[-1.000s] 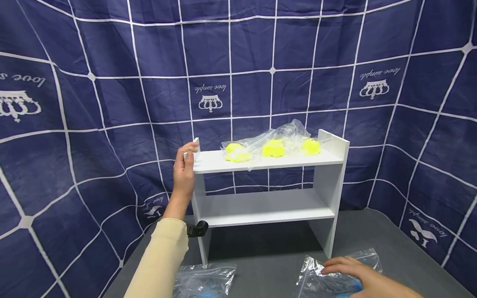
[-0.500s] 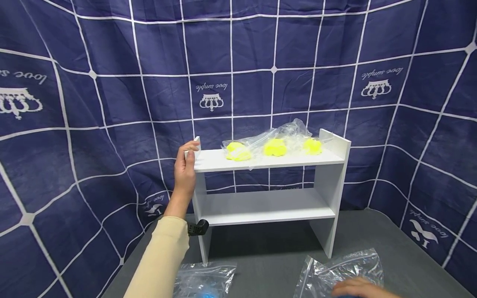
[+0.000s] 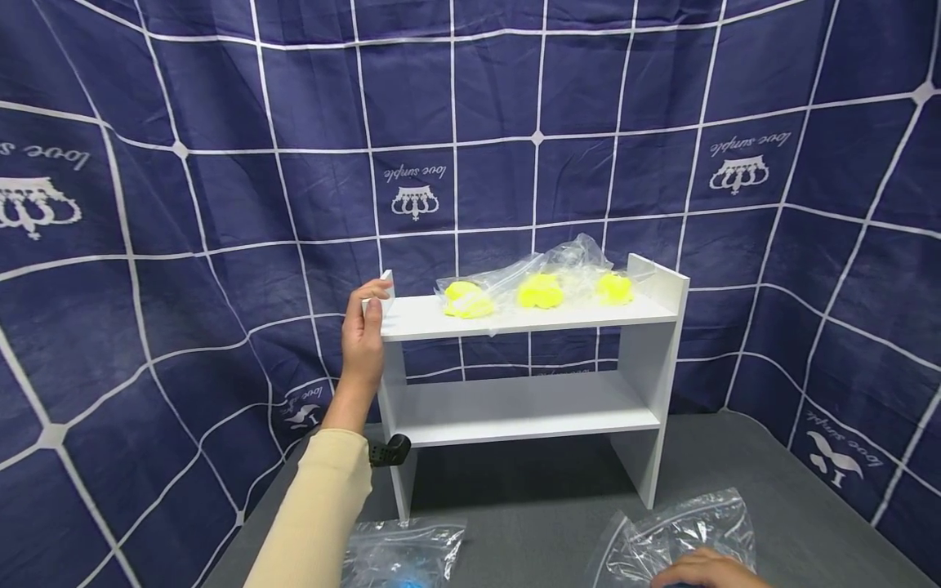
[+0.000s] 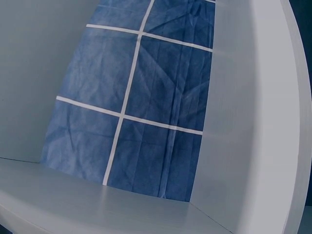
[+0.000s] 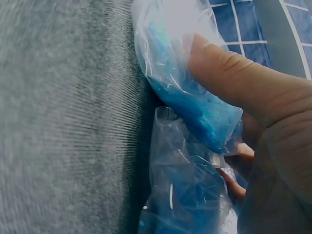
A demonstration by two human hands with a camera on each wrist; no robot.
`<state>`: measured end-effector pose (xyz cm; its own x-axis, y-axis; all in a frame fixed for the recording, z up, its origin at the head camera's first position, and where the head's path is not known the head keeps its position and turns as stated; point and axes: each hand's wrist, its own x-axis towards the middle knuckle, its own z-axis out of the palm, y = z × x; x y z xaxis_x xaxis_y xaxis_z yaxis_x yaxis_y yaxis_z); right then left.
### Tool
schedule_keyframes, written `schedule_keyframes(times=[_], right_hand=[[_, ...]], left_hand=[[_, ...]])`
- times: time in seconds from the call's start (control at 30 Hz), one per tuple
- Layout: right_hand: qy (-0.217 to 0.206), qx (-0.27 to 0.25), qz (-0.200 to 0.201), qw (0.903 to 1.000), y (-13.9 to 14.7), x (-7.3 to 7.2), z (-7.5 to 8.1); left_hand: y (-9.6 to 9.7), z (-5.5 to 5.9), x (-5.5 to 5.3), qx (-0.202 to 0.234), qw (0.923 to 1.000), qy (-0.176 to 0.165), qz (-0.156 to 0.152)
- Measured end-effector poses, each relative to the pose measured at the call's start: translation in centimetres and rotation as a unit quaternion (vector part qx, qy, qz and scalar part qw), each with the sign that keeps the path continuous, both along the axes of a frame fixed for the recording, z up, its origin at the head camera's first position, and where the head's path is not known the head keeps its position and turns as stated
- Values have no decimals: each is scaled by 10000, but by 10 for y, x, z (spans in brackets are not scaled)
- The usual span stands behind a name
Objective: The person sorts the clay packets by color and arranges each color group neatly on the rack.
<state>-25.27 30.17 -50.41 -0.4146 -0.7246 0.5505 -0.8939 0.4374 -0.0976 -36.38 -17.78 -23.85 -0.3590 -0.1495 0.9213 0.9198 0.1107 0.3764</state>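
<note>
Our left hand [image 3: 363,331] is curled round the top left corner of the white shelf [image 3: 529,408], while our right hand [image 3: 707,570] pinches a clear bag with blue contents [image 5: 192,105] between thumb and fingers, at the grey table [image 3: 507,498] before the shelf's right end. We'd do best to squeeze the filled part rather than loose plastic, gently, without snagging the second bag [image 5: 187,195] just beside it, and to hold the shelf only lightly.

Glossy plastic bags [image 5: 180,92], smooth shelf [image 3: 529,407], cloth backdrop [image 3: 492,188]
</note>
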Motion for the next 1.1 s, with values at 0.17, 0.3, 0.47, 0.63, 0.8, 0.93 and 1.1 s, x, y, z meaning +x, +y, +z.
schedule_keyframes(times=[0.17, 0.3, 0.47, 0.63, 0.8, 0.93, 1.1], right_hand=[[309, -49, -44, 9995, -1, -2, -2], [283, -206, -25, 9994, -2, -1, -2], [200, -437, 55, 9988, -7, 1, -2], [-88, -589, 203, 9980, -13, 3, 2], [38, -543, 560, 9969, -17, -1, 10], [176, -518, 937, 9941, -19, -5, 19], [-494, -667, 836, 9930, -25, 1, 34]], left_hand=[[2, 1, 4, -5, 10000, -27, 20], [-3, -5, -9, 6, 10000, -4, 3], [-5, -6, -12, 1, 10000, 82, 18], [-4, -5, -11, -11, 10000, 76, -6], [-4, -6, -12, -13, 10000, 35, -4], [-4, -6, -12, 11, 10000, 47, -32], [-4, -6, -12, 37, 10000, 35, -50]])
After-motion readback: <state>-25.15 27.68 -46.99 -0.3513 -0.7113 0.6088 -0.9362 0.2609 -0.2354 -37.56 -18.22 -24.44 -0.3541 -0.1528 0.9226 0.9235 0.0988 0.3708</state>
